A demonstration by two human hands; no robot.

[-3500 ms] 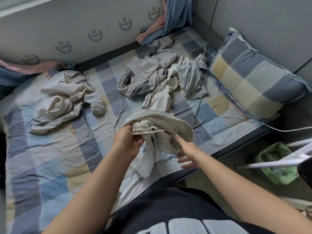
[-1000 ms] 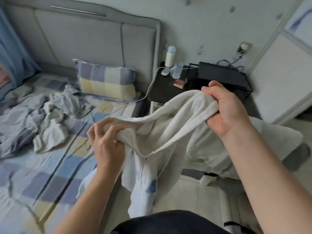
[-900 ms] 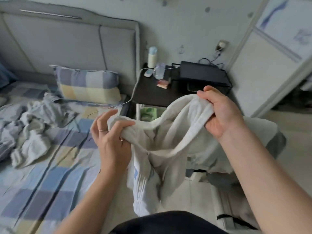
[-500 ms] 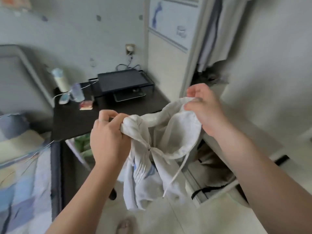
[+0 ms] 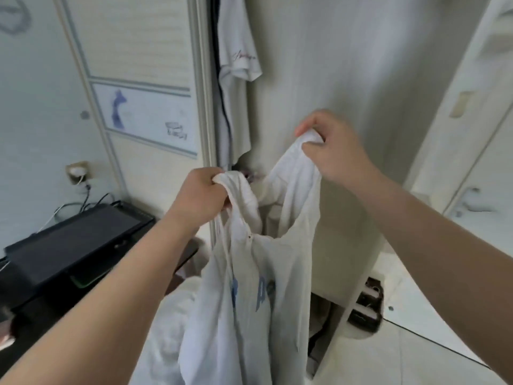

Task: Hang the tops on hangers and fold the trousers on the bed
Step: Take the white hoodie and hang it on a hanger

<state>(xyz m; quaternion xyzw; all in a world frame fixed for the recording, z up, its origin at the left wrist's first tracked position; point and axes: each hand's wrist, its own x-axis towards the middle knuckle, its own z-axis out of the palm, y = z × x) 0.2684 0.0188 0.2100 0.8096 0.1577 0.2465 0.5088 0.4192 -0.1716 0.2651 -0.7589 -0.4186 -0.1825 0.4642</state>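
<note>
Top (image 5: 263,287) between your left hand (image 5: 200,195) and right hand (image 5: 333,145), wardrobe panel (image 5: 319,65) behind it, shirt (image 5: 236,65) hanging left of that panel, flat box (image 5: 75,245) on the surface (image 5: 30,318), far left

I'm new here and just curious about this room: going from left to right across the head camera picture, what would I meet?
Black box → left hand → right hand → white door. Both hands grip the white top.

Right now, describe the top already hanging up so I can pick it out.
Find the sliding door with the blue drawing. Past its right edge, high up, hangs a white T-shirt. Unlike the held hoodie with blue letters, its sleeve carries small dark script.
</note>
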